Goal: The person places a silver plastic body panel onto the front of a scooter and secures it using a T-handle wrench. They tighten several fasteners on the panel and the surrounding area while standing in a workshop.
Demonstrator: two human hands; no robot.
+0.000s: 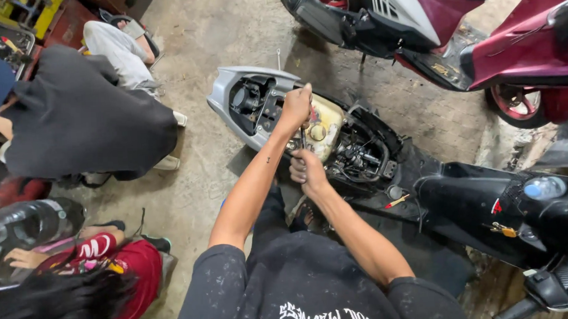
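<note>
Fingers: right hand clamped low on a thin tool; left hand closed over its top.
Tool: upright over the scooter's open bay, beside the yellowish tank.
Doing it well: keep the shaft straight and press from above, clear of the wires.

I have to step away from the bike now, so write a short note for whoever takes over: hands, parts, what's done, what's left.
Left hand: gripping the top of a slim tool over the open scooter bay.
Right hand: closed around the tool's lower end.
Cream fuel tank sits exposed beside the tool; grey rear body panel still fitted.
Done: seat area is off and open.
Left: whatever the tool is engaging; its tip is hidden.
Red-handled screwdriver lies on the black footboard.
</note>
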